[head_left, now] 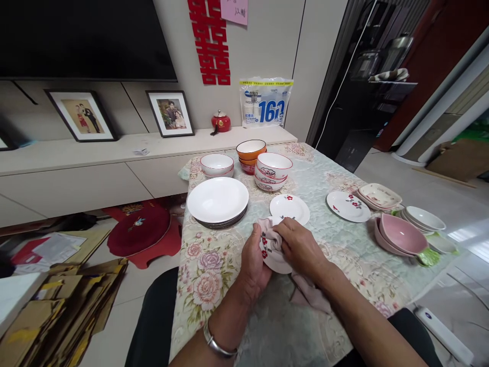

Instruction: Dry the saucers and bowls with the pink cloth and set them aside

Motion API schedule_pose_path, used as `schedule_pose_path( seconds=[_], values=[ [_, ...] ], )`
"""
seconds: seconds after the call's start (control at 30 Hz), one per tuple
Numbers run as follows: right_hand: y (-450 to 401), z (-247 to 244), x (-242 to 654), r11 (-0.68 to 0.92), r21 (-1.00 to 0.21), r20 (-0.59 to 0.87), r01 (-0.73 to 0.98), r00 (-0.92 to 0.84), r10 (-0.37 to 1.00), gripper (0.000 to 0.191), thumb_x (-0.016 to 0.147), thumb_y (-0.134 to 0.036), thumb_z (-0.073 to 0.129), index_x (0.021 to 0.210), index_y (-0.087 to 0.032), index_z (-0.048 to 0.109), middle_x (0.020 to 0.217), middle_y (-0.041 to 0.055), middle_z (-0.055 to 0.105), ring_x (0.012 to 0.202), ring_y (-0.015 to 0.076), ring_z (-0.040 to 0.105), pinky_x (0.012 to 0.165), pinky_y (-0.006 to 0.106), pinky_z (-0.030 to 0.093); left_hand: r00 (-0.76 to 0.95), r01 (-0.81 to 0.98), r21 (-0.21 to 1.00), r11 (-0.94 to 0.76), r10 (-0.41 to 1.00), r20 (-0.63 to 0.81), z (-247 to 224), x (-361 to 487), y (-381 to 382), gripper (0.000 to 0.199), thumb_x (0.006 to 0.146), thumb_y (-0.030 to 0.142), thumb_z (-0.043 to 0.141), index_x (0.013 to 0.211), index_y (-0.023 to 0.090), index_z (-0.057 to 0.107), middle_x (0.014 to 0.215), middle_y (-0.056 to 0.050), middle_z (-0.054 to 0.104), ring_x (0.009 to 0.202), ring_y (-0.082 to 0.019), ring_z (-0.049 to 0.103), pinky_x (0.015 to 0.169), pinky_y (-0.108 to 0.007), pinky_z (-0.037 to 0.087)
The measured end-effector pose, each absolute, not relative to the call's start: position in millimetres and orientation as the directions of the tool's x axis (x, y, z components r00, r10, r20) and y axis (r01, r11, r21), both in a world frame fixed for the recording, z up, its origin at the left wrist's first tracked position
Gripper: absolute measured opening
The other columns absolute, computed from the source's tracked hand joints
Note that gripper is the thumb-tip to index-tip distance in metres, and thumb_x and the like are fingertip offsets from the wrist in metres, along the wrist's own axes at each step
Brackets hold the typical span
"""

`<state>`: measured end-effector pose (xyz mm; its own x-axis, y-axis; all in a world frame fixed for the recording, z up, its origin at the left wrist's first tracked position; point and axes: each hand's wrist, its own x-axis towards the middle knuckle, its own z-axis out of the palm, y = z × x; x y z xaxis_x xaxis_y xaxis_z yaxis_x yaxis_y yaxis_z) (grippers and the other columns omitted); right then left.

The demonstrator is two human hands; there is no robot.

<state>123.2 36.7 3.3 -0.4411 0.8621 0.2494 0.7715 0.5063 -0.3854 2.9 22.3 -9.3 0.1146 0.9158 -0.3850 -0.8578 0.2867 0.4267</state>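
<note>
A small white plate with red flowers [275, 261] is tilted in my left hand [252, 260], whose fingers wrap its left edge and underside. My right hand [300, 245] is closed on a pale pink cloth [310, 295] and presses it against the plate's face; the cloth's loose end hangs down to the table. Just beyond my hands lies another flowered plate [290, 208]. A further flowered plate [347, 207] rests to the right. Large white plates [217, 200] form a stack at the left.
Behind the plates stand white bowls [217, 164], orange bowls [251, 149] and red-rimmed bowls [273, 171]. Pink leaf-shaped bowls [403, 234], square dishes [380, 196] and pale bowls [426, 218] are at the right edge of the flowered tablecloth [214, 260]. A red stool [143, 229] is left.
</note>
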Motion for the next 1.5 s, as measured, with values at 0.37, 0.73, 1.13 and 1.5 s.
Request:
schedule_pose_path(
  seconds=[0.37,0.73,1.13,1.5],
  values=[
    [5,40,119,0.621,-0.446,0.085,0.644,-0.661,0.746,0.041,0.078,-0.018,0.070,0.117,-0.021,0.055,0.120,0.0095,0.056,0.107,0.0262,0.050,0.088,0.038,0.045,0.290,-0.823,0.355,0.443,0.866,-0.408,-9,-7,28,0.047,0.093,0.051,0.047,0.088,0.011,0.071,0.085,-0.012,0.075,0.098,-0.029,0.069,0.091,-0.039,0.052],
    [7,47,125,0.635,-0.206,0.189,0.744,-0.607,0.772,0.013,0.088,-0.009,0.052,0.091,-0.018,0.060,0.087,0.0055,0.060,0.077,0.0188,0.053,0.064,0.030,0.038,0.360,-0.811,0.379,0.446,0.891,-0.278,-3,-10,27,0.058,0.095,0.056,0.036,0.105,0.008,0.068,0.101,-0.016,0.072,0.099,-0.030,0.066,0.091,-0.040,0.049],
    [44,33,181,0.025,-0.998,0.024,-0.056,0.026,0.999,0.030,0.074,-0.039,0.077,0.095,-0.020,0.069,0.080,0.0012,0.071,0.067,0.0184,0.064,0.063,0.030,0.050,0.062,-0.492,0.852,0.178,0.984,-0.170,-21,-7,22,0.044,0.077,0.044,0.074,0.111,0.018,0.063,0.091,-0.004,0.065,0.080,-0.016,0.062,0.070,-0.028,0.051],
    [52,23,160,-0.115,-0.981,-0.113,-0.158,-0.020,0.993,0.046,0.066,-0.046,0.081,0.100,-0.017,0.071,0.080,0.0048,0.074,0.064,0.0203,0.065,0.062,0.032,0.052,0.237,-0.721,0.635,0.279,0.960,-0.152,-7,1,13,0.064,0.067,0.025,0.083,0.126,0.014,0.061,0.109,-0.012,0.073,0.096,-0.026,0.068,0.087,-0.038,0.051]
  ],
)
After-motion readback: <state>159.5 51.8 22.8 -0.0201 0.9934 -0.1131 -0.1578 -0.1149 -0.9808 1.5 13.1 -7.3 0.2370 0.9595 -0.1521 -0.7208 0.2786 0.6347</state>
